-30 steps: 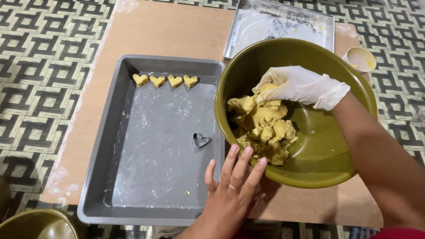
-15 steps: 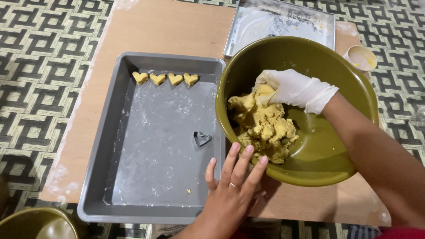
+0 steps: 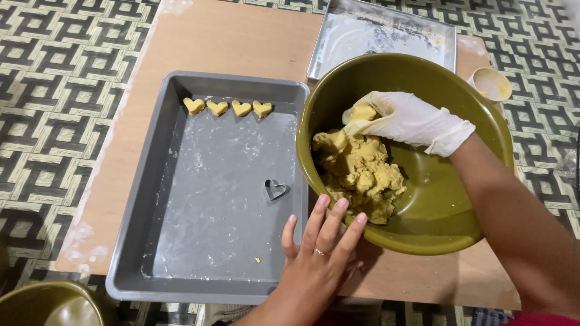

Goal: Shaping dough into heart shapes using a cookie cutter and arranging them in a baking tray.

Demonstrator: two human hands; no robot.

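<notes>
R hand (image 3: pixel 406 118), in a white glove, is reaching into the olive-green bowl (image 3: pixel 447 78) and pinching a lump off the top of the yellow dough (image 3: pixel 359 172); the fingers are curled round that bit, the rest of the mass sitting just below the grip and piled toward the bowl's L wall. L hand (image 3: pixel 317 253), bare w/ a ring, is resting flat w/ fingers spread, tips pressing on the bowl's near rim, holding nothing, just steadying. Bowl is tilting toward that hand, I think, so if the fingers are slipping off the rim while the R is tugging, the bowl is prob. rocking or sliding on the wooden board (image 3: pixel 217 42), and dough could be dumping over the low side. Dough looks crumbly: a pull that is too quick is likely breaking the lump, dropping bits back in. L of the bracing hand, touching the bowl's side or nearly, the grey tray (image 3: pixel 139 199) is holding four heart-shaped pieces (image 3: pixel 228 107) at its far end and a metal heart cutter (image 3: pixel 275 189) close to the L fingertips; a shoved bowl could be knocking the tray. Beyond the gloved grip sit a floured flat tray (image 3: pixel 386 30) and a small cup (image 3: pixel 490 84).
</notes>
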